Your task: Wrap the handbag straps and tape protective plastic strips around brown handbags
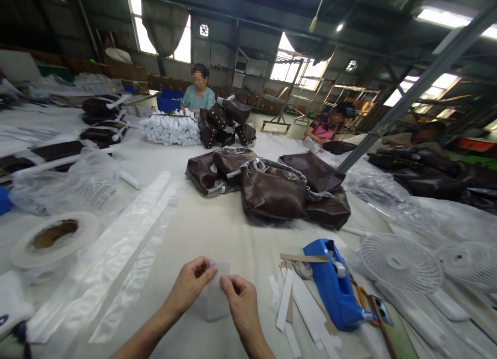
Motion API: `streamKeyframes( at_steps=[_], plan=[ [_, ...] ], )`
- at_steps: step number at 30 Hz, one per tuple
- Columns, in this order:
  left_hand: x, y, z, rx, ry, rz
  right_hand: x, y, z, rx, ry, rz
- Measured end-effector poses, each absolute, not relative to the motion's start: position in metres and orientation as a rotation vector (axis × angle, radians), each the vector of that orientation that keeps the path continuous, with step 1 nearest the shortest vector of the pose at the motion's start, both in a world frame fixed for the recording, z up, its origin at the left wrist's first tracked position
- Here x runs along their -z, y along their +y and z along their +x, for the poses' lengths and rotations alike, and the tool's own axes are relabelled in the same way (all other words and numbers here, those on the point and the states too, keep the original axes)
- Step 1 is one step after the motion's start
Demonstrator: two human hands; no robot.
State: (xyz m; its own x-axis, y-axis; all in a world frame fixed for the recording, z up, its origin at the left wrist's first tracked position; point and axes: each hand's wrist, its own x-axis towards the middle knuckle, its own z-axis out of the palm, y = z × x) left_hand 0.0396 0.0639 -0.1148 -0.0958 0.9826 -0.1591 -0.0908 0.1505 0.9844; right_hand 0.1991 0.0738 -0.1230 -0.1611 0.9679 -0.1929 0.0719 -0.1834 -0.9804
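Observation:
My left hand (191,285) and my right hand (241,302) are close together over the near edge of the table, both pinching the top of a small clear plastic sleeve (217,297). Each hand's fingers are closed on an upper corner of it. The sleeve hangs flat between them. A blue tape dispenser (333,289) stands just right of my right hand, with white paper strips (289,302) lying beside it. Several brown leather bags (272,188) are piled further back on the table.
Long clear plastic strips (132,245) and a big roll of tape (54,240) lie to the left. Two white fan grilles (399,263) sit at the right. White rolls (171,129) and more bags are at the back, where two people sit working.

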Motion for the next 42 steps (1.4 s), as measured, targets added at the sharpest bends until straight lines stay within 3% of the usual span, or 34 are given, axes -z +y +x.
streamKeyframes(
  at_steps=[19,30,42],
  plan=[
    [0.120,0.059,0.044,-1.161,1.282,0.932,0.113,0.073,0.195,-1.180,-1.421,-1.424],
    [0.121,0.057,0.046,-1.120,1.197,0.845,0.100,0.082,0.199,-1.423,-1.406,-1.332],
    [0.135,0.071,0.024,-1.209,1.416,0.955,0.096,0.076,0.227,-1.732,-1.592,-1.299]
  ],
)
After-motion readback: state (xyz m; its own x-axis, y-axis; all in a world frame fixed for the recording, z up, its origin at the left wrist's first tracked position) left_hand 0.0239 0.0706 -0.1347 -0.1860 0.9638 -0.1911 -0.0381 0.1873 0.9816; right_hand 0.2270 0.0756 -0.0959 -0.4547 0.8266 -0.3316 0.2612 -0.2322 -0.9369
